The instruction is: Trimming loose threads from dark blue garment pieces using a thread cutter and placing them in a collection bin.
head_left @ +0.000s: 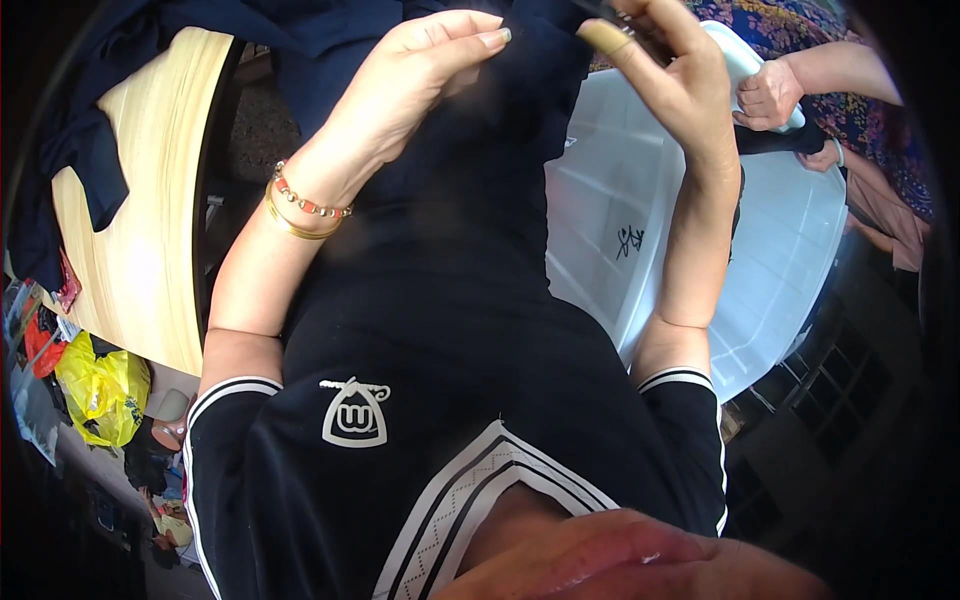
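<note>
At the top centre, my left hand (425,65) has thumb and fingers pressed together over dark navy cloth (335,50). What the pinch holds, if anything, is too small to make out. My right hand (685,85) is raised to its right, fingers curled, with a tan cover on the thumb (607,38). Between those fingers shows a small dark, partly shiny thing (628,22), cut off by the upper edge, its kind unclear. The navy cloth spreads across the top and hangs over the light wooden tabletop (165,200) on the left.
White plastic bins (620,190) stand close on my right. Another person's hand (768,95) closes near a bin's rim, and a second hand (822,157) with a pale bracelet is just below. A yellow plastic bag (100,390) and a red bag (42,343) lie at lower left.
</note>
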A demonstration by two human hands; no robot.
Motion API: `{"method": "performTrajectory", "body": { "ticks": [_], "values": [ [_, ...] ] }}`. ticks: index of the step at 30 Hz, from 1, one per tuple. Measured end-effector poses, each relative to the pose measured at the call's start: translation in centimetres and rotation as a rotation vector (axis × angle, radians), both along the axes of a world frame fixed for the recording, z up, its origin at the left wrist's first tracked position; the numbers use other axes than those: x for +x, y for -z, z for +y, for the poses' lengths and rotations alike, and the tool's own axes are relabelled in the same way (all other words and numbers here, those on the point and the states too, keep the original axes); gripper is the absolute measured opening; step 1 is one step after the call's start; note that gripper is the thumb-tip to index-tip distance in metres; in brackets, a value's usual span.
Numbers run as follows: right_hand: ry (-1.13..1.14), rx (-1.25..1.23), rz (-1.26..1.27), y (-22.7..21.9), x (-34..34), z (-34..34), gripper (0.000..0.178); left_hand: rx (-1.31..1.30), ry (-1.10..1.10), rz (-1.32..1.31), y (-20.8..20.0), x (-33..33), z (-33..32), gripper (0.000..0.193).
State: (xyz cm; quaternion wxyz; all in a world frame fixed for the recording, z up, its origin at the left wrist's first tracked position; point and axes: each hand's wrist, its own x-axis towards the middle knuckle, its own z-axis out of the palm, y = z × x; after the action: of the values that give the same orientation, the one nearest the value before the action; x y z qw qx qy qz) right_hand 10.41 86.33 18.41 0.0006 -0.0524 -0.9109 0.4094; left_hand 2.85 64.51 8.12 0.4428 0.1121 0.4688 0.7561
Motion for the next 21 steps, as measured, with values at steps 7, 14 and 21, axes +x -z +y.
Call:
{"method": "performTrajectory", "body": {
  "ticks": [7,14,21],
  "values": [
    [-0.309,0.11,0.21,0.0,-0.7,-1.1,0.033,-0.039,-0.047,0.071,0.9,0.1,-0.1,0.023],
    [-0.271,0.104,0.231,0.2,-0.8,-0.8,0.036,-0.037,-0.126,0.115,0.8,0.6,0.3,0.024],
    [-0.242,0.068,0.278,0.7,-0.8,-0.8,0.036,-0.019,-0.198,0.172,0.9,0.8,0.5,0.025]
  ]
}}
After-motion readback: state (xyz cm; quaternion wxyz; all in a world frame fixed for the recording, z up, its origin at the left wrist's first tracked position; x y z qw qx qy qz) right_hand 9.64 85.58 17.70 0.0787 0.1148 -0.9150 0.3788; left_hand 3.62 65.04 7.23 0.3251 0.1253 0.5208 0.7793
